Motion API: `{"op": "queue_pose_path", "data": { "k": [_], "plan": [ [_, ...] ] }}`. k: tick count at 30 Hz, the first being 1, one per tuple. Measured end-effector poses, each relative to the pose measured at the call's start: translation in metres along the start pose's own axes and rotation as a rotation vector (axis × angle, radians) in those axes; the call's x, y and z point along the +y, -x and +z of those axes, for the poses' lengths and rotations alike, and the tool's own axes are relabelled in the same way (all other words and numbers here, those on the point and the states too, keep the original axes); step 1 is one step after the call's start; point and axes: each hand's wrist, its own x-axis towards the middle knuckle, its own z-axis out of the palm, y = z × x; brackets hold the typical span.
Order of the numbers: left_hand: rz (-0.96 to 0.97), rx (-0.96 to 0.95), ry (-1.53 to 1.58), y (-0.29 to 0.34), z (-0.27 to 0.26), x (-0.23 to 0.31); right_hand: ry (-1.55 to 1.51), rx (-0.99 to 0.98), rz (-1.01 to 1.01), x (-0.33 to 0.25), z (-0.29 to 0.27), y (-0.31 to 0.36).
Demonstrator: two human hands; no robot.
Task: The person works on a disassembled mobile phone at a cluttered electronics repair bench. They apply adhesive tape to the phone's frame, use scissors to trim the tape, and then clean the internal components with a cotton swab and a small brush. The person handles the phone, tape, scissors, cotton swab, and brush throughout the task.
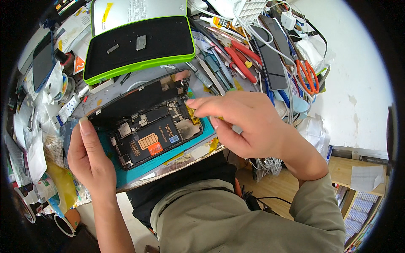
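Observation:
An opened smartphone [177,134] lies on a teal mat, its black battery [152,138] and small circuit parts exposed. Its screen panel [139,99] stands raised along the far side, tilted back. My left hand [93,158] grips the panel's left end, thumb on the near face and the other fingers mostly hidden. At the phone's right end, my right hand [240,120] reaches in with the index finger stretched out. That fingertip touches the far right corner, by a yellow film strip [195,117]. The right thumb is apart from it, with nothing visible between them.
Beyond the phone is a green-rimmed black tray [139,63] with two small metal plates [141,42]. Red-handled pliers [241,63], orange-handled scissors [307,76], screwdrivers and cables crowd the right. Plastic bags [36,139] and tape rolls pile up at left. The teal mat [135,175] borders the table's near edge.

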Motion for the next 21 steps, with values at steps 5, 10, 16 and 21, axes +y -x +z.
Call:
{"op": "queue_pose_path", "data": {
  "k": [5,10,16,21],
  "plan": [
    [-0.005,0.03,0.009,0.001,0.002,0.0,0.053,-0.006,-0.032,0.0,0.004,-0.003],
    [-0.029,0.013,0.015,0.001,0.0,0.0,0.054,-0.037,-0.065,-0.006,-0.006,0.003],
    [-0.035,0.025,0.016,0.001,0.0,-0.002,0.066,-0.058,-0.105,-0.007,-0.002,0.018],
    [0.015,-0.001,0.007,0.001,-0.001,0.0,0.072,-0.076,-0.101,-0.014,-0.007,0.017]
  ]
}}
